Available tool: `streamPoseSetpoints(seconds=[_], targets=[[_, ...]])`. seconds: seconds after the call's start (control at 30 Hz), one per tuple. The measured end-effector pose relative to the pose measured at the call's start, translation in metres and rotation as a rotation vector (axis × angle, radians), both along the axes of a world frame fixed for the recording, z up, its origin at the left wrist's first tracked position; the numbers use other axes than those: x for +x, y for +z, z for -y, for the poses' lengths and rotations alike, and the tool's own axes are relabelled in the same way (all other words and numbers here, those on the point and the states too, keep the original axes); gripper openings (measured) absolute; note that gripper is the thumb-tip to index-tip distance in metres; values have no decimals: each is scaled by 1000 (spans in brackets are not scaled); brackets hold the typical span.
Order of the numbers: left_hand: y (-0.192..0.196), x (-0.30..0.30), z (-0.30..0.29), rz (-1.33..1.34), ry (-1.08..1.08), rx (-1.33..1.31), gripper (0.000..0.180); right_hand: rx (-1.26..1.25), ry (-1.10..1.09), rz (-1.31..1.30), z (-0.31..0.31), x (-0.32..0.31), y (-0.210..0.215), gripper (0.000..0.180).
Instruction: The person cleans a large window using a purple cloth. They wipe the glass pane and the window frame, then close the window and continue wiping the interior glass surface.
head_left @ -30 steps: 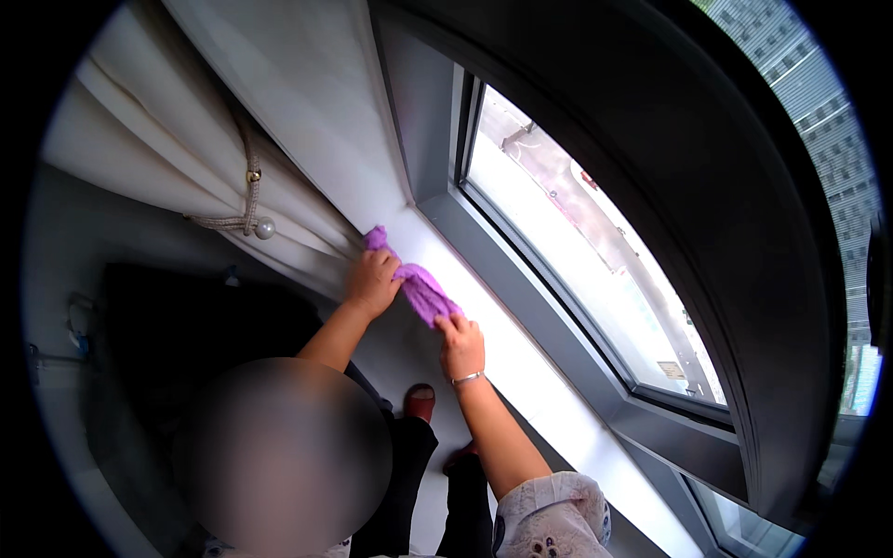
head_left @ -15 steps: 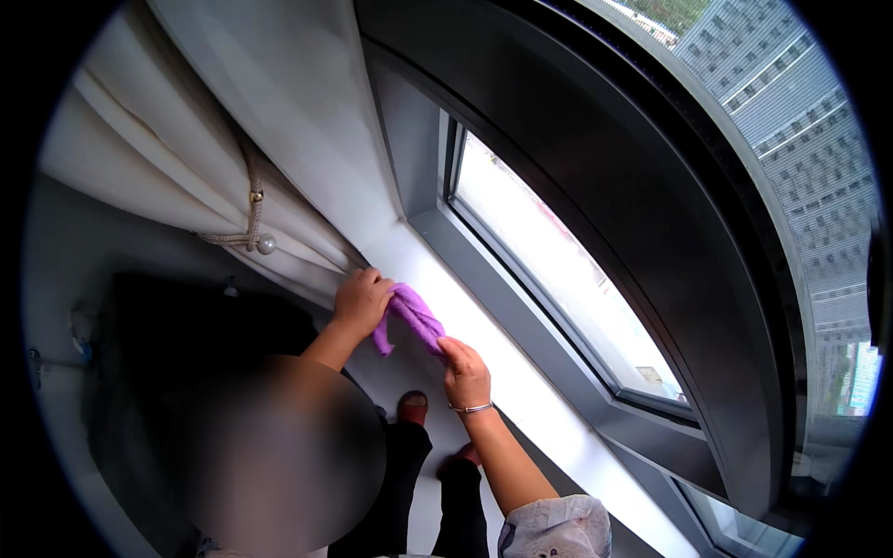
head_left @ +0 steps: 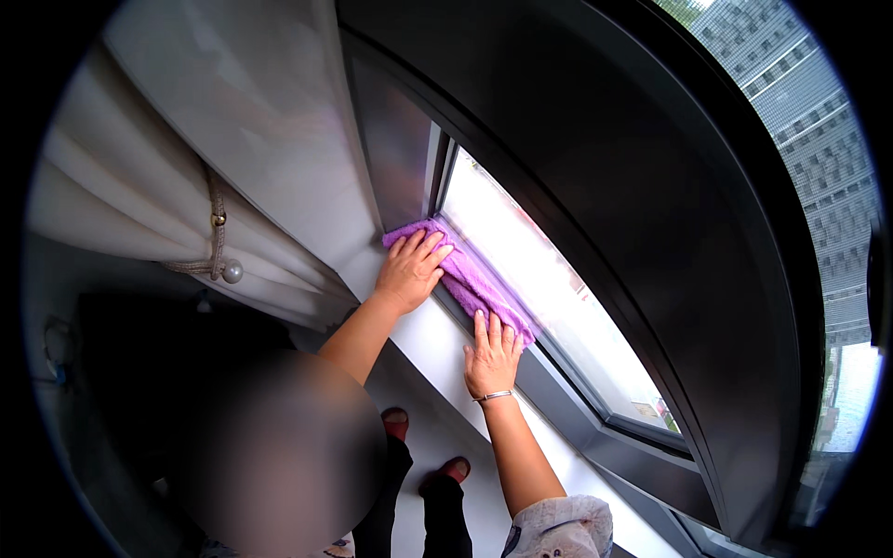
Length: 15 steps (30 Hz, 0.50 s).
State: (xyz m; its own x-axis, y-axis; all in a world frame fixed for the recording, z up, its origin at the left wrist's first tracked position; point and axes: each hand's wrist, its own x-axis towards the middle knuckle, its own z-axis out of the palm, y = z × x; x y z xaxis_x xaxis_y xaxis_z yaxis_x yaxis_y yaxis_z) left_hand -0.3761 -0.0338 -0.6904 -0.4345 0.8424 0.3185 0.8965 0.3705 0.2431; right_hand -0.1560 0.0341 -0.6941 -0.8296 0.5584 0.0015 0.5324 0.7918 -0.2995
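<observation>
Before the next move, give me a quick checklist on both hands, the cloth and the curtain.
1. Left hand on the purple cloth: ok, spread near its far end.
2. Right hand on the cloth: ok, touching its near end.
3. Cloth on the window frame: ok, laid lengthwise along it.
4. Curtain gathered: ok, held by the tieback, left of the hands.
5. Frame surface beneath the cloth clean: cannot tell, covered.

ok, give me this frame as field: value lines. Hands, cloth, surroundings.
purple cloth: laid along grey window frame
left hand: open, on cloth near frame's corner
right hand: fingers on cloth's other end
right wrist: silver bracelet
below frame: white windowsill
left side: cream curtain, rope tieback with pearl-like bead
</observation>
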Motion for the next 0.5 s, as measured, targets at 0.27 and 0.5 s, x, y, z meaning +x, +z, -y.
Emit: streamPoseSetpoints(seconds=[0.27,0.5], targets=[[-2,5,-13,40,54,94,31,44,16,35,-7,-15,9,72],[2,120,-35,33,-56,83,27,60,-82,-35,-28,129,7,69]])
